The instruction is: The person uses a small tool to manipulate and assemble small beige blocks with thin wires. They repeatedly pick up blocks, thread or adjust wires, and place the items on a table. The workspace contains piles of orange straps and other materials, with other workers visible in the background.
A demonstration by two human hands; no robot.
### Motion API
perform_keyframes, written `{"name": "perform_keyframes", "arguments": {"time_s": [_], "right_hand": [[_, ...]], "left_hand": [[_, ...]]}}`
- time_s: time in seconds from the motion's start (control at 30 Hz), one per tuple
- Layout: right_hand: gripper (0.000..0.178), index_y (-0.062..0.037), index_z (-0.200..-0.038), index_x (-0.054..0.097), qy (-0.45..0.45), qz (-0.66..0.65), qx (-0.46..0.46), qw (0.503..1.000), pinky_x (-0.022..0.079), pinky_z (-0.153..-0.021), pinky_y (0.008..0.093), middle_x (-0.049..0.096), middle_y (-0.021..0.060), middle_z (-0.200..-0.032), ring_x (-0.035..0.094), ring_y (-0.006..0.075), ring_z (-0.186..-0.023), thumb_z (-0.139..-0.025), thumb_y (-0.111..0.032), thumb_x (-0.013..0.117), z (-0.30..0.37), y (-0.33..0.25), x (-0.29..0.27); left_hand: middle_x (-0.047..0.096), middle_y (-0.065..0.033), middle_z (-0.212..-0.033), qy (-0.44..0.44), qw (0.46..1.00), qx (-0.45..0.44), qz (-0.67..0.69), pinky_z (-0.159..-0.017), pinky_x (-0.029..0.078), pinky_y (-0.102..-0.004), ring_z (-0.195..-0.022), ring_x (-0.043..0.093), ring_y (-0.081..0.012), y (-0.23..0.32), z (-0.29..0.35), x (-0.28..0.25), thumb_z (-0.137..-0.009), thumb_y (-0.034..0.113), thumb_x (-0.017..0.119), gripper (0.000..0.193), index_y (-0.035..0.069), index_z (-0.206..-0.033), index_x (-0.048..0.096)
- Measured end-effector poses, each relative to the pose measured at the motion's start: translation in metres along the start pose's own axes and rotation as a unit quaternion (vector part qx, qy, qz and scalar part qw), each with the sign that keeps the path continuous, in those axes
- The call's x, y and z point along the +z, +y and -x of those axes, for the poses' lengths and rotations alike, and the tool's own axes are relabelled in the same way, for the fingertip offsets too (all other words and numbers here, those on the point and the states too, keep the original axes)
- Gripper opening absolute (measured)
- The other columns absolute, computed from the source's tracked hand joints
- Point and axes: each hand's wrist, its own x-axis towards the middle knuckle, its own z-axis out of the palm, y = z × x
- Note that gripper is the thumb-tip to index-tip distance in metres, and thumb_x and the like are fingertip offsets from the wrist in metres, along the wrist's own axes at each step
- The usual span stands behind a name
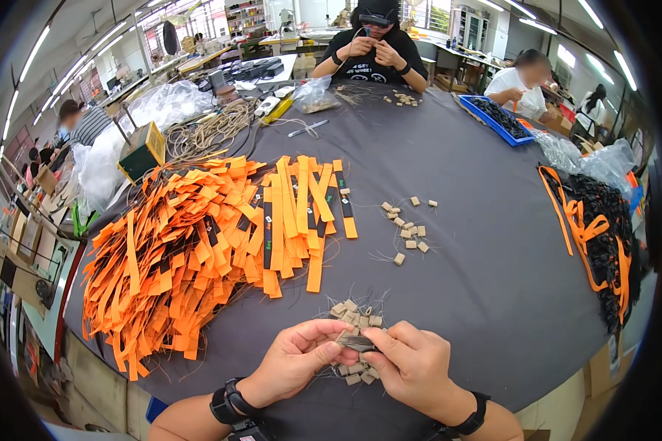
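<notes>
My left hand (290,361) pinches a small tan fabric tab between thumb and fingers, mostly covered by the fingertips. My right hand (413,365) is closed on what looks like thread snips (357,342), their grey metal blades lying against the tab. Both hands meet just above a pile of small tan tabs (360,316) with thin loose threads, near the table's front edge. More such tabs (406,234) lie scattered farther up the table. The right fingers hide the handle of the snips.
Left of my hands spreads a big heap of orange and black strips (176,257). Behind it are a yellow-green box (143,152), rope (210,131) and plastic bags. On the right lie black pieces with orange straps (599,235) and a blue tray (496,121). A person sits across the dark table (463,220).
</notes>
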Motion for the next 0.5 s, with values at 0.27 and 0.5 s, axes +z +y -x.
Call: {"name": "perform_keyframes", "arguments": {"time_s": [0.27, 0.5], "right_hand": [[0.029, -0.0098, -0.098, 0.07, 0.009, -0.012, 0.003, 1.0, 0.04, -0.044, 0.0286, 0.055, 0.0008, -0.069, 0.051, 0.0159, -0.048, -0.07, -0.016, 0.077, 0.0037, 0.0059, 0.0025], [0.029, -0.01, -0.099, 0.07, 0.008, -0.025, 0.012, 1.0, 0.041, -0.044, 0.0287, 0.055, 0.0013, -0.068, 0.052, 0.0164, -0.048, -0.071, -0.014, 0.076, 0.006, 0.0068, 0.0057]], "left_hand": [[0.064, -0.0159, -0.108, 0.027, 1.0, -0.006, -0.005, -0.089, 0.053, -0.0347, -0.097, 0.065, -0.0224, 0.0012, -0.0002, 0.0045, -0.096, 0.005, 0.053, 0.029, -0.003, -0.124, 0.052], [0.064, -0.0152, -0.107, 0.025, 1.0, -0.006, 0.0, -0.089, 0.053, -0.0349, -0.097, 0.065, -0.0224, 0.0007, 0.0001, 0.0045, -0.096, 0.006, 0.053, 0.028, -0.002, -0.123, 0.052]]}}
